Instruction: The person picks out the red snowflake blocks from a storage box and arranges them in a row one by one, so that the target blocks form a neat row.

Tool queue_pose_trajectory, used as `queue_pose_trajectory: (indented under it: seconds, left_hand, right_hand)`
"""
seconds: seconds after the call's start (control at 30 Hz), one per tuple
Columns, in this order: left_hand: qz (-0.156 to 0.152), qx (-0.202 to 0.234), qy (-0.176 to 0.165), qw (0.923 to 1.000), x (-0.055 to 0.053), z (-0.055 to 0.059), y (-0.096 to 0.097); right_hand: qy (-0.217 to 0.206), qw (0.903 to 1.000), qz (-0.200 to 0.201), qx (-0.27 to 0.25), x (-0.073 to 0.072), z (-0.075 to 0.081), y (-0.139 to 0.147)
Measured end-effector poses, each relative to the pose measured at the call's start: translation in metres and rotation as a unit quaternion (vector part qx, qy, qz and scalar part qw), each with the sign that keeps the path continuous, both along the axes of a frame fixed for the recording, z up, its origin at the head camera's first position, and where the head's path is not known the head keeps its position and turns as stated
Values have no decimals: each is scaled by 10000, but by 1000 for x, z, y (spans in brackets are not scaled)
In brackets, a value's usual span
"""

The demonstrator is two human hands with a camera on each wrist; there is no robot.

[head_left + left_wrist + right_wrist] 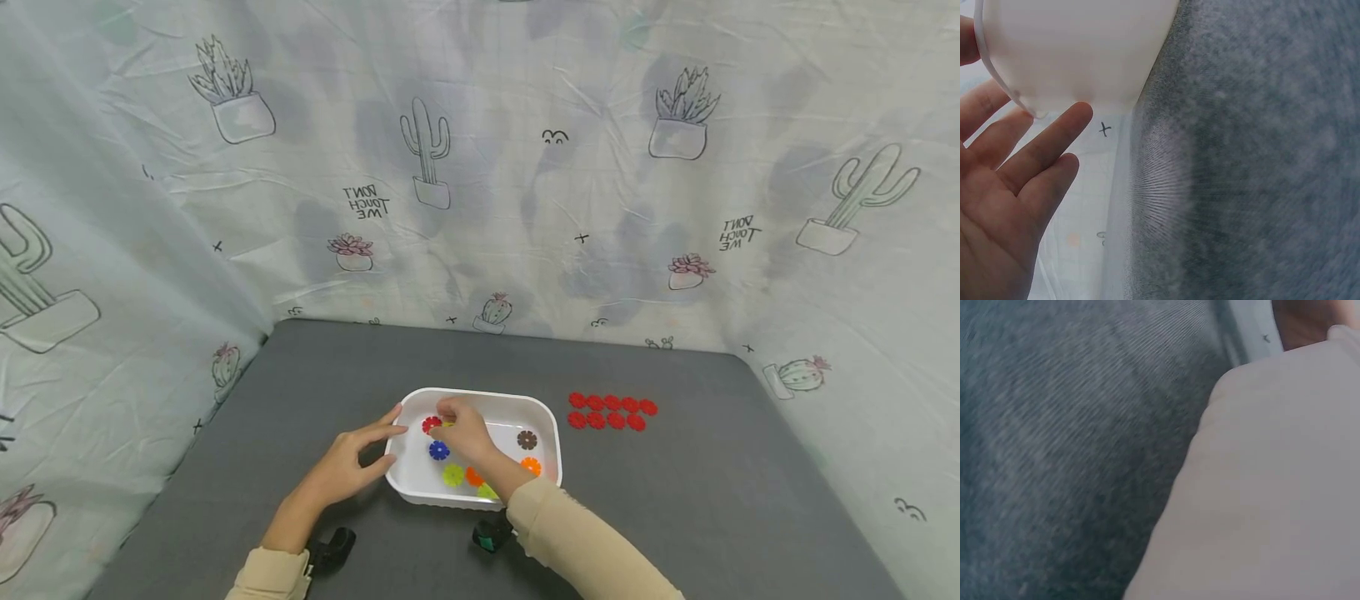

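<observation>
A white rounded tray (411, 477) holds several notched plastic discs. My left hand (347, 467) touches its left rim with fingers spread and fairly straight. In the left wrist view, fingertips of the left hand (1004, 194) lie against the tray's outer wall (1085, 56). My right hand (467, 433) reaches inside, fingertips bent down beside a red disc (431, 424); whether they pinch a disc is hidden. Nearby lie a blue disc (438, 451), a yellow-green disc (453, 475), an orange disc (531, 466) and a brown disc (527, 440). A pale surface fills much of the right wrist view.
Right of the tray, several red discs (612, 403) lie in two rows on the grey tabletop (675, 500). Black wrist devices (491, 533) sit below both forearms. Around the table hangs a pale curtain (510, 192) printed with cacti.
</observation>
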State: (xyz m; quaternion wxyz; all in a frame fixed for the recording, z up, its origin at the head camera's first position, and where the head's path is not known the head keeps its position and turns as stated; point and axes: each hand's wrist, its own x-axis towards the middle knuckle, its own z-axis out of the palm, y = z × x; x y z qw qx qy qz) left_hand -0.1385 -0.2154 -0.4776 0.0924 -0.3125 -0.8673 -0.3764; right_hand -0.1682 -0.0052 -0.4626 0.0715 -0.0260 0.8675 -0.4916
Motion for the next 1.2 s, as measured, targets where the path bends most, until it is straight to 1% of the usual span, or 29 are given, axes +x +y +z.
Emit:
queue_pose_trajectory:
  seconds: [0.17, 0.3, 0.43, 0.63, 0.8, 0.93, 1.03, 1.2]
  left_hand:
    - [18, -8, 53, 10000, -1, 0, 0]
    - [1, -42, 67, 10000, -1, -1, 0]
    - [-29, -18, 79, 10000, -1, -1, 1]
    - [-11, 13, 95, 10000, -1, 0, 1]
    - [-9, 9, 102, 9999, -2, -1, 1]
    - [-25, 28, 174, 9998, -2, -2, 0]
    - [-24, 76, 200, 9998, -2, -3, -1]
    - [1, 77, 189, 9998, -2, -4, -1]
  right_hand:
    - [89, 9996, -43, 252, -1, -3, -1]
    - [248, 9986, 30, 456, 0, -5, -2]
    - [438, 9968, 132, 660, -1, -10, -3]
    - [823, 9903, 183, 1104, -4, -18, -9]
    - [1018, 9823, 126, 1566, -6, -22, -13]
    - [1204, 9783, 61, 1688, -5, -22, -15]
    - [1253, 9769, 33, 1733, -5, -22, -16]
    - [1149, 9796, 7, 1651, -6, -23, -16]
